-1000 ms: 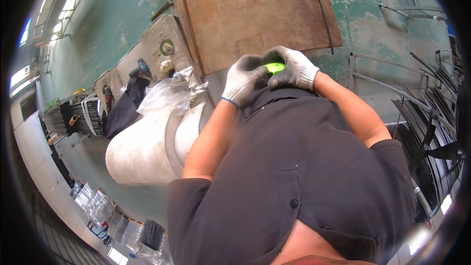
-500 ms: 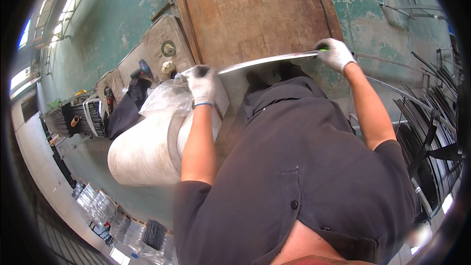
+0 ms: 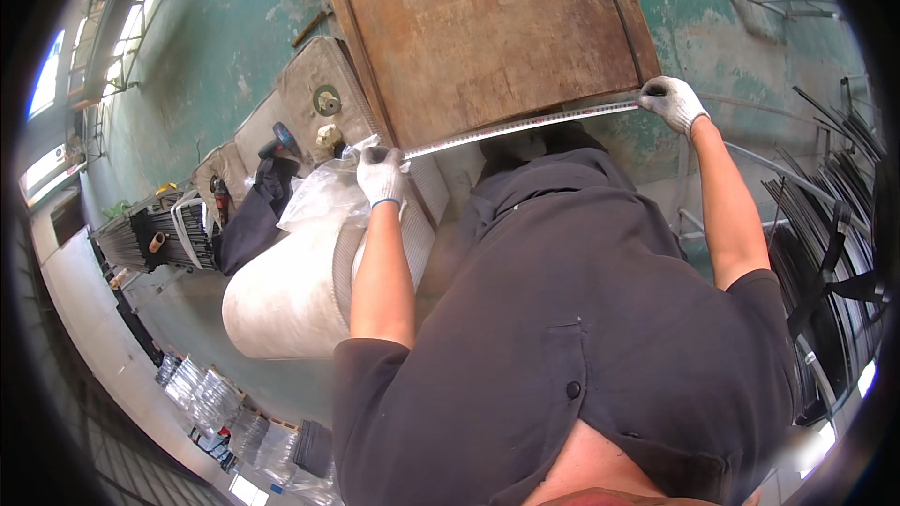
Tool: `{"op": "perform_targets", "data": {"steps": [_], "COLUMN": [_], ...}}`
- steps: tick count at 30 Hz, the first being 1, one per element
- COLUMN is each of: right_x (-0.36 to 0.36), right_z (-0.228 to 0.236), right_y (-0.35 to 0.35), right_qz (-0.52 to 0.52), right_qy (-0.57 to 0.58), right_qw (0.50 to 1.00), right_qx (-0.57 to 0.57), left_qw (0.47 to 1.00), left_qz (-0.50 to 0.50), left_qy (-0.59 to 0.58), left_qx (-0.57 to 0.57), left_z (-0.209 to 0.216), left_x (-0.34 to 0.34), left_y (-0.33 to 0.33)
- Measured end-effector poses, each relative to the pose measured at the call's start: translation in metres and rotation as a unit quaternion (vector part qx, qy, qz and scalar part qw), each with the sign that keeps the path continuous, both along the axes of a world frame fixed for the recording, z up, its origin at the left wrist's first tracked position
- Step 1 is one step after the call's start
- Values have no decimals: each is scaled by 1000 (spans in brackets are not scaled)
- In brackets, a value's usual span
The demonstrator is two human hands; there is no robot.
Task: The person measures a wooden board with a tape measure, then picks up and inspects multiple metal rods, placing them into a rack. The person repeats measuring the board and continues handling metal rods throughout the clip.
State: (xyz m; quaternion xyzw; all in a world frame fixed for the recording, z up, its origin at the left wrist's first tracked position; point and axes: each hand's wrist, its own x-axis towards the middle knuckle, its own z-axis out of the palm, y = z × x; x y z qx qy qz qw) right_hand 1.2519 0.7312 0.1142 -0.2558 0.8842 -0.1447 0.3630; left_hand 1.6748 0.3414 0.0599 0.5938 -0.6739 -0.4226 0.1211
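Note:
A white measuring tape (image 3: 520, 128) is stretched in a nearly straight line between my two gloved hands, along the near edge of a brown wooden board (image 3: 487, 28). My left hand (image 3: 380, 176) is closed on the tape's left end by the board's near left corner. Beneath that hand lie clear plastic wrap (image 3: 323, 195) and a big off-white roll of material (image 3: 286, 305). At the near right corner, my right hand (image 3: 673, 106) is closed around the other end of the tape; its fingers hide the tape's case.
Left of the board, a beige padded surface (image 3: 267, 108) carries a cordless drill (image 3: 278, 142) and a round green disc (image 3: 327, 100). Bundled black rods (image 3: 141, 234) lie farther left. At the right stand metal rails (image 3: 759, 164) and long black strips (image 3: 825, 272).
My right hand has moved rightward to the board's corner, and more tape shows between my hands. My left hand has shifted slightly nearer. The view has moved a little.

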Motion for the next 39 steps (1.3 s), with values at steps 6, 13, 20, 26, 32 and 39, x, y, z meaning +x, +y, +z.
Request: {"op": "perform_targets", "data": {"steps": [6, 13, 20, 26, 32, 39], "right_x": [-3, -7, -14, -16, -33, -73], "right_z": [2, -18, -20, -26, -27, -37], "right_y": [-11, -6, -7, -9, 3, 44], "right_qz": [-4, -6, 12, 35, 41, -10], "right_qy": [-23, -38, -18, 7, 26, 43], "right_qw": [1000, 999, 999, 997, 996, 992], "right_qx": [20, 18, 23, 73, 74, 118], "left_qw": [1000, 992, 993, 991, 994, 994], "left_qz": [0, 43, 0, 19, 1, 25], "left_qy": [-1, 12, -100, -112, -73, -48], "left_qx": [21, 121, 57, 65, 84, 99], "left_z": [-37, -48, -69, -71, -81, -74], "left_x": [22, 26, 29, 25, 29, 24], "left_y": [-13, -16, -21, -23, -33, -29]}}
